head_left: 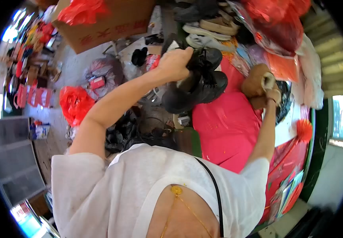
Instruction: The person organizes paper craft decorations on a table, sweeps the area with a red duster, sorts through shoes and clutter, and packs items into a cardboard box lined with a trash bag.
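My left hand (175, 61) is closed on a pair of black shoes (197, 85), which hangs from it above a cluttered stall. My right hand (273, 95) grips a brown fuzzy boot (257, 81) over a pink cloth (227, 127). The two hands are apart, and the black shoes hang between them. My white shirt and a gold necklace fill the bottom of the view.
A pile of light and dark shoes (205, 23) lies beyond the hands. At the upper left stands a cardboard box (108, 23). Red plastic bags lie on the floor at left (75, 104) and at the top right (278, 23). More goods line the far left.
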Demonstrator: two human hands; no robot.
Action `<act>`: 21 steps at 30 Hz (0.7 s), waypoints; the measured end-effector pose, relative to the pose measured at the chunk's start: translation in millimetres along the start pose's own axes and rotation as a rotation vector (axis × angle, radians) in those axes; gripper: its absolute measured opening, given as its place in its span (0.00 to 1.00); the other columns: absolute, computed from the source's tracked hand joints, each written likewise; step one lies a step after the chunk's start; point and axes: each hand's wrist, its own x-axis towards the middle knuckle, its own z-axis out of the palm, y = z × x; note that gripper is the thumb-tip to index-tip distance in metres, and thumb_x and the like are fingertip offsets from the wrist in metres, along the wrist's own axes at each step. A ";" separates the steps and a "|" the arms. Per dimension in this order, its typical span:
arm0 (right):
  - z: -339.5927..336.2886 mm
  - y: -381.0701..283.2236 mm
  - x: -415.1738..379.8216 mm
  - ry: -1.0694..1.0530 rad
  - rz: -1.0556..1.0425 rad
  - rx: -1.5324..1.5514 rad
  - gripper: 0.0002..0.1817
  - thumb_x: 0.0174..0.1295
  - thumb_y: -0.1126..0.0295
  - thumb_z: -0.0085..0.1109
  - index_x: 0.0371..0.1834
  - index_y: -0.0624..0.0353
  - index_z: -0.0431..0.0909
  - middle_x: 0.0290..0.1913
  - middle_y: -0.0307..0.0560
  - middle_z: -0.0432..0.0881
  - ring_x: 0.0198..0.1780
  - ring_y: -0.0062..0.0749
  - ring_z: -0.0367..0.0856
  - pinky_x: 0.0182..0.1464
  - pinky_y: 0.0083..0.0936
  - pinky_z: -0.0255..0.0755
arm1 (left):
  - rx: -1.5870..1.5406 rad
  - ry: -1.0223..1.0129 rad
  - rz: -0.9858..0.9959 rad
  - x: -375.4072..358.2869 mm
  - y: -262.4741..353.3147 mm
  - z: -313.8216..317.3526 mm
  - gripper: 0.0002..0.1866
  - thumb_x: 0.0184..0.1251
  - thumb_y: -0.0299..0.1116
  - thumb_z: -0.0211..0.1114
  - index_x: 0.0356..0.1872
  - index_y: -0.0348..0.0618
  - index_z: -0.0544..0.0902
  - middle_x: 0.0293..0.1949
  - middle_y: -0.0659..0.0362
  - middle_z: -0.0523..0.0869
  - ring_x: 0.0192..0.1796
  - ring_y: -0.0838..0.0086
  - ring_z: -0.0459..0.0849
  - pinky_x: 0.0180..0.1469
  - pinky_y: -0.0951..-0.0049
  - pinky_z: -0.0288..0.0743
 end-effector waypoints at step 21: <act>-180.2 -315.8 -316.3 0.093 -0.912 0.598 0.12 0.50 0.63 0.50 0.19 0.59 0.77 0.20 0.54 0.74 0.25 0.43 0.74 0.27 0.34 0.68 | -0.003 0.326 -0.691 -437.9 -143.8 -103.7 0.19 0.36 0.27 0.59 0.36 0.39 0.70 0.22 0.49 0.78 0.31 0.52 0.78 0.39 0.57 0.68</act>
